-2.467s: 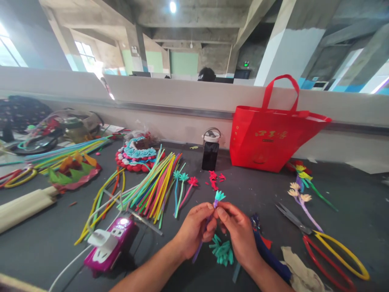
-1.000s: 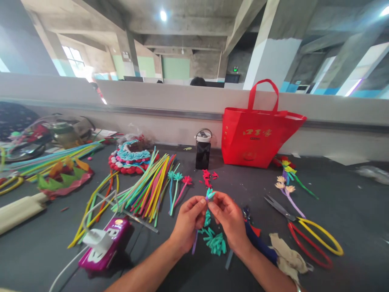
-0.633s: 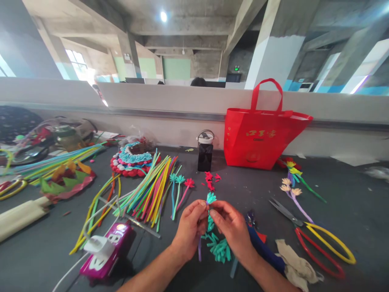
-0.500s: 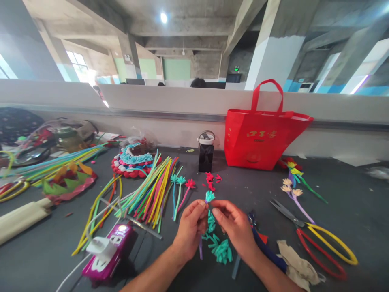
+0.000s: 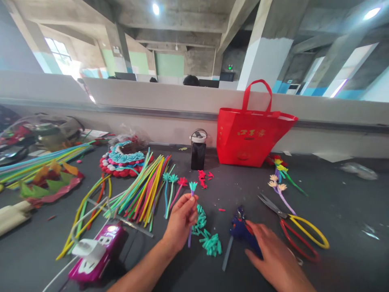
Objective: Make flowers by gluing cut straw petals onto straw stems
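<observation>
Between the thumb and fingers of my left hand (image 5: pixel 184 215) is a small pipe-cleaner flower (image 5: pixel 193 187), held upright, with teal petals and a purple stem that comes out below the fist. My right hand (image 5: pixel 270 255) is spread over the handle end of a dark blue glue gun (image 5: pixel 243 231) lying on the table. Its fingers look apart and not wrapped round it. From the glue gun's side a translucent glue stick (image 5: pixel 227 253) points toward me. Cut teal pieces (image 5: pixel 212 244) lie in a heap beside my left hand, with red pieces (image 5: pixel 202 178) farther back.
Scissors (image 5: pixel 282 217) with red and yellow handles lie open at right, near finished flowers (image 5: pixel 278 184). A red bag (image 5: pixel 252 138) and a dark bottle (image 5: pixel 198 154) stand at the back. Pipe cleaners (image 5: pixel 142 190), a purple power strip (image 5: pixel 97 253) and a paper crown (image 5: pixel 50 184) occupy the left.
My right hand has left the flower and moved right and down to the glue gun. My left hand still holds the flower. The whole view has shifted slightly.
</observation>
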`<state>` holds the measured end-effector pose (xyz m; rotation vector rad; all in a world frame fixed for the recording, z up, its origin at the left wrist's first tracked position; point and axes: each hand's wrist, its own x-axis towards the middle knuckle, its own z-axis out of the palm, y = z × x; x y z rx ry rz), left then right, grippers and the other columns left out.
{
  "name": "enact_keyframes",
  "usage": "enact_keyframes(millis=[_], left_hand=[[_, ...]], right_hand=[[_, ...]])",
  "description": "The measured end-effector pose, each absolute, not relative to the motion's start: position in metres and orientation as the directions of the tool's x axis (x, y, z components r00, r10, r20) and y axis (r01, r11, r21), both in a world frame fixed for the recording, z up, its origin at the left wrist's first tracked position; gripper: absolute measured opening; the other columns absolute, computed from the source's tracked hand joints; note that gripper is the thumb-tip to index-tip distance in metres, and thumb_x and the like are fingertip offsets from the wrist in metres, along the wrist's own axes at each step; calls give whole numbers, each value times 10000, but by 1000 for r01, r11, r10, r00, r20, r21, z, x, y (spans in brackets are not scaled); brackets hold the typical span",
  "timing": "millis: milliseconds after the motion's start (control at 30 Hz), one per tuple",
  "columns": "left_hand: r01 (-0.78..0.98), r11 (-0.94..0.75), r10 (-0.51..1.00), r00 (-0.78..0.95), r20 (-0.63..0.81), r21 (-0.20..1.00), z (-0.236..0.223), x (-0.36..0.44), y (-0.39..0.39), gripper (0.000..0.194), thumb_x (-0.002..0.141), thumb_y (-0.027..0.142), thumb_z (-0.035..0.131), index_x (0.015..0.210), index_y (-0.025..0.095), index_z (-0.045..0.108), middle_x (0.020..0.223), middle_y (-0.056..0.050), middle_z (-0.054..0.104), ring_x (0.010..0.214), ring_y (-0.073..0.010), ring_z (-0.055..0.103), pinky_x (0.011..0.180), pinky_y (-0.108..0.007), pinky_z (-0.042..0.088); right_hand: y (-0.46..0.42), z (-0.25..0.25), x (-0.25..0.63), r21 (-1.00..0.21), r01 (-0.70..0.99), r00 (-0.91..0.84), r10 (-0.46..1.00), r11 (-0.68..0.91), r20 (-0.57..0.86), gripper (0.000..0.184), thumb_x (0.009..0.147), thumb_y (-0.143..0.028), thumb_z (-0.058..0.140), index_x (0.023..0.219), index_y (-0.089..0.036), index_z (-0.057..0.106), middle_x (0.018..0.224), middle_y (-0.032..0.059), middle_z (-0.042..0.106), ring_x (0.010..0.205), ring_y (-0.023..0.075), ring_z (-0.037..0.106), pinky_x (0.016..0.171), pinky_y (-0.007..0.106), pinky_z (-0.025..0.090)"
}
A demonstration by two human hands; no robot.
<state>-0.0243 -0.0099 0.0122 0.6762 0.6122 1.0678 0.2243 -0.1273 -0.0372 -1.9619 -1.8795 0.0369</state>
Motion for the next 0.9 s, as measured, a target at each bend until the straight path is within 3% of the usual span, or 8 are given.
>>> enact_keyframes(millis=[233, 367, 467, 533, 600, 700, 800, 900], left_hand=[[-464, 348, 905, 393, -162, 815, 18, -23, -12, 298, 766, 395, 716, 909, 156, 610, 561, 86, 405, 393, -16, 230, 382, -188, 129], [-455, 341, 912, 373, -172, 823, 32, -27, -16, 272, 789, 394, 668, 901, 150, 619, 578, 73, 428, 394, -23, 247, 379, -196, 125], [-458, 320, 920, 360, -156, 829, 39, -30, -16, 257, 810, 398, 637, 896, 157, 613, 578, 68, 438, 392, -32, 267, 377, -204, 128], [-459, 303, 925, 352, -142, 835, 40, -31, -16, 247, 813, 390, 640, 899, 161, 608, 578, 67, 443, 394, -35, 276, 378, -207, 126], [-461, 291, 929, 345, -133, 838, 39, -30, -16, 240, 815, 381, 646, 912, 166, 603, 573, 67, 453, 395, -35, 274, 379, -205, 123], [-468, 269, 940, 319, -123, 842, 35, -24, -16, 224, 818, 374, 651, 900, 175, 589, 556, 66, 469, 395, -34, 273, 380, -193, 131], [-469, 246, 955, 268, -129, 848, 30, -17, -16, 230, 810, 377, 665, 884, 181, 571, 557, 59, 501, 402, -35, 310, 383, -177, 157], [-485, 235, 963, 233, -134, 842, 22, -15, -14, 253, 807, 401, 670, 867, 184, 554, 571, 54, 532, 400, -36, 338, 382, -171, 203]], right_hand=[[-122, -47, 223, -295, 953, 144, 962, -72, 230, 465, 772, -239, 481, 1219, -195, 599, 950, 116, 676, 841, 285, 696, 723, 390, 548], [-118, -42, 230, -521, 850, 195, 966, -79, 171, 367, 736, -278, 522, 1072, -212, 656, 976, 111, 714, 915, 294, 697, 812, 401, 531], [-122, -27, 237, -780, 614, 275, 959, -118, 71, 368, 740, -392, 590, 1068, -230, 636, 940, 89, 721, 857, 282, 698, 742, 384, 545], [-127, -11, 240, -919, 354, 317, 947, -171, -54, 419, 770, -483, 612, 1113, -243, 613, 776, 52, 687, 659, 247, 668, 573, 349, 531], [-131, 9, 239, -985, 70, 308, 942, -158, -129, 321, 784, -499, 621, 987, -251, 645, 699, 35, 636, 623, 220, 636, 555, 330, 522], [-128, 35, 226, -979, -194, 187, 978, -55, -92, 271, 736, -443, 684, 929, -253, 676, 765, 53, 618, 604, 187, 588, 526, 316, 513], [-115, 45, 204, -977, -199, 81, 993, -74, -92, 343, 726, -406, 723, 1023, -240, 687, 812, 76, 626, 562, 168, 559, 414, 272, 447], [-97, 34, 180, -997, -73, 120, 993, 19, 10, 353, 748, -431, 712, 1038, -231, 682, 786, 52, 640, 461, 124, 510, 378, 248, 417]])
